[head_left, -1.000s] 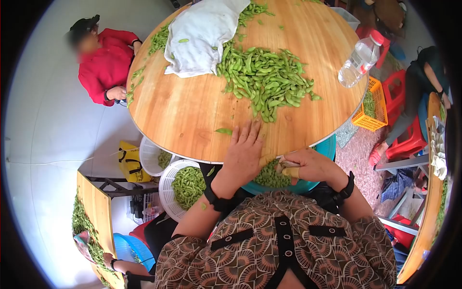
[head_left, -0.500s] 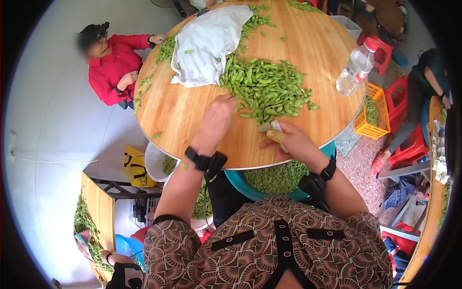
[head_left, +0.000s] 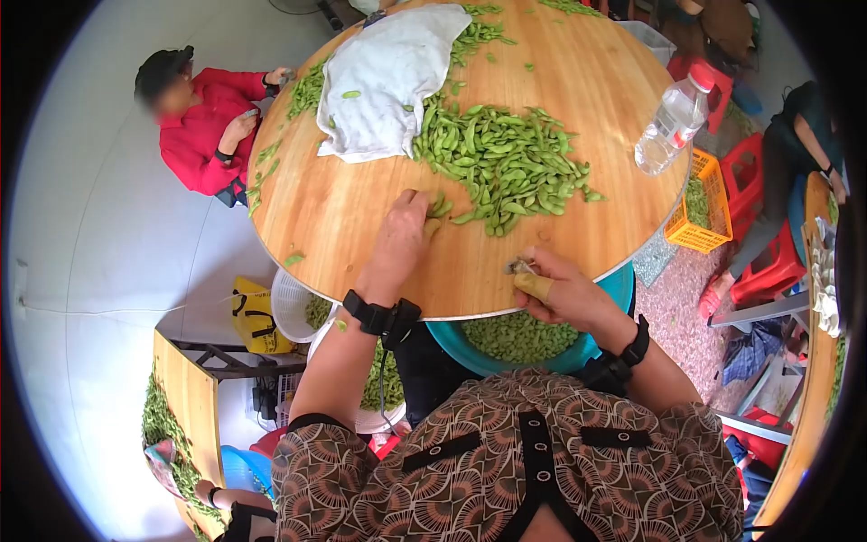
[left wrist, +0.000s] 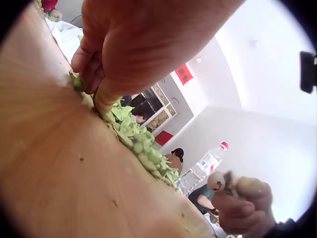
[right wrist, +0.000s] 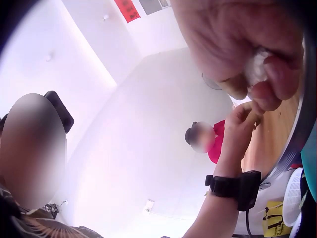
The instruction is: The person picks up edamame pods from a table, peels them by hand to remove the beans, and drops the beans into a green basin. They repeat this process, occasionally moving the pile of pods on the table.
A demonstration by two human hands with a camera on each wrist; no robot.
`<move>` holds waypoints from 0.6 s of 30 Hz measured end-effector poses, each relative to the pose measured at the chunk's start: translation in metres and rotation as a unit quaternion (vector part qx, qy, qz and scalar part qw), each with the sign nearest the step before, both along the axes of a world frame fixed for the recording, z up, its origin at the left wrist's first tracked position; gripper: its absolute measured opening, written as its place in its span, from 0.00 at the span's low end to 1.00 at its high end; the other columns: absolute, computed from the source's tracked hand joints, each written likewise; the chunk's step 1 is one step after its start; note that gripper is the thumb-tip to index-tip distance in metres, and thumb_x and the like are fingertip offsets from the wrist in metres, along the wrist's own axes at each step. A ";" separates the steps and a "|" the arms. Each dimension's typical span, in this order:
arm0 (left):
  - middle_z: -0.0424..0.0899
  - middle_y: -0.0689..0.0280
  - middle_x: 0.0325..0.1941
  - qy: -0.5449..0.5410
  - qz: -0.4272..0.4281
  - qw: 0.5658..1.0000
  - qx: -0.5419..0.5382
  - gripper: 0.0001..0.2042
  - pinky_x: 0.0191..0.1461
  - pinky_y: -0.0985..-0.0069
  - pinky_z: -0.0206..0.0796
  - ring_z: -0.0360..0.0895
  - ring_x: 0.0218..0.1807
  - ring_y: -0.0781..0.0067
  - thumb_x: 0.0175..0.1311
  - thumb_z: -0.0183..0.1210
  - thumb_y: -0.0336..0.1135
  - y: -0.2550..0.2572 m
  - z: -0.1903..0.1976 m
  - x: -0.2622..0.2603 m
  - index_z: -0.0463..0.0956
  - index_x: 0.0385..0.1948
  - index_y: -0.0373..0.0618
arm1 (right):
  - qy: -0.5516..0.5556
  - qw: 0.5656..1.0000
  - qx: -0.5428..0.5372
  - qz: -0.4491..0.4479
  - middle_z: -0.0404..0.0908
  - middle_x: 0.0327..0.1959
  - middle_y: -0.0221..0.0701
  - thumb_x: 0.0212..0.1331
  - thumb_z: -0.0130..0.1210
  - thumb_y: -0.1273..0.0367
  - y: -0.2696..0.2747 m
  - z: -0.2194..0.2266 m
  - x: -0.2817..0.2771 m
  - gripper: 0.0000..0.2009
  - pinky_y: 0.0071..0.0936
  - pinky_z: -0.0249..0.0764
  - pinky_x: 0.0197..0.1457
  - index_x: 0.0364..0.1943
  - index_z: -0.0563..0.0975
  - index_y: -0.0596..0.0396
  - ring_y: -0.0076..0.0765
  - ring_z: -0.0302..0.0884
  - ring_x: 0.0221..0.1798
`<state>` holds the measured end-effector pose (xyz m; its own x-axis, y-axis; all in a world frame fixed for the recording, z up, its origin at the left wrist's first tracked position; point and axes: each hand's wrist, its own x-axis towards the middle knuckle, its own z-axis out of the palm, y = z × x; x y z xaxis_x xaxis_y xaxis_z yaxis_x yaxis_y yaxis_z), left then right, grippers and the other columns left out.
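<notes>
Round wooden bench (head_left: 361, 226) carried a soybean pod heap (head_left: 506, 163). Left hand (head_left: 397, 239), fingers curled, pinched pods (head_left: 440, 206) at the heap's near edge. Right hand (head_left: 564, 294) clasped a small trimming tool (head_left: 521, 266) near the rim. Risk: loosely pinched pods could slip and scatter off the rim.

left hand (head_left: 402, 237) now drags pods (head_left: 440, 206) from pile; right hand (head_left: 564, 291) withdrew to table edge
</notes>
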<state>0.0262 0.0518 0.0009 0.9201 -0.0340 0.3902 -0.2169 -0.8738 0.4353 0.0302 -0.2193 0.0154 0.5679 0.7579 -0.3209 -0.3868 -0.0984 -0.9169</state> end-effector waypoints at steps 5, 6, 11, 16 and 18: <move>0.77 0.54 0.35 -0.012 0.008 0.999 0.050 0.12 0.45 0.61 0.67 0.74 0.39 0.50 0.53 0.62 0.28 0.007 -0.005 -0.002 0.77 0.40 0.41 | -0.004 1.000 0.004 0.004 0.73 0.25 0.26 0.67 0.46 0.67 0.007 -0.005 -0.006 0.08 0.15 0.52 0.15 0.47 0.69 0.50 0.17 0.61 0.14; 0.77 0.54 0.34 -0.025 0.003 0.998 0.055 0.10 0.45 0.60 0.67 0.74 0.38 0.49 0.54 0.62 0.29 0.001 0.004 -0.004 0.77 0.38 0.41 | 0.000 1.000 0.009 0.011 0.73 0.25 0.26 0.67 0.46 0.67 0.007 -0.004 -0.007 0.09 0.15 0.52 0.15 0.48 0.69 0.50 0.17 0.61 0.14; 0.78 0.53 0.34 -0.108 0.018 0.993 0.051 0.08 0.46 0.59 0.67 0.74 0.37 0.48 0.56 0.61 0.33 -0.009 0.000 0.001 0.78 0.36 0.43 | -0.011 1.000 -0.001 0.016 0.74 0.26 0.26 0.67 0.46 0.67 0.010 0.000 -0.008 0.09 0.15 0.53 0.15 0.48 0.69 0.52 0.17 0.61 0.15; 0.79 0.52 0.34 0.025 0.062 0.995 0.071 0.12 0.45 0.59 0.68 0.76 0.38 0.48 0.58 0.60 0.37 -0.006 -0.002 0.012 0.75 0.39 0.39 | -0.010 1.000 -0.007 0.018 0.74 0.26 0.26 0.68 0.45 0.67 0.015 0.002 -0.011 0.09 0.15 0.53 0.15 0.48 0.69 0.52 0.16 0.61 0.15; 0.79 0.53 0.33 0.038 0.058 0.995 0.070 0.11 0.45 0.59 0.68 0.76 0.38 0.48 0.58 0.59 0.37 -0.007 -0.005 0.017 0.75 0.38 0.39 | -0.009 1.000 0.004 0.019 0.74 0.26 0.26 0.68 0.45 0.67 0.015 0.001 -0.011 0.09 0.15 0.54 0.16 0.48 0.69 0.52 0.16 0.62 0.16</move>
<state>0.0432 0.0445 -0.0045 0.9479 0.0251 0.3176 -0.0818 -0.9443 0.3188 0.0192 -0.2040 0.0165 0.5448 0.7812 -0.3048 -0.3665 -0.1051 -0.9245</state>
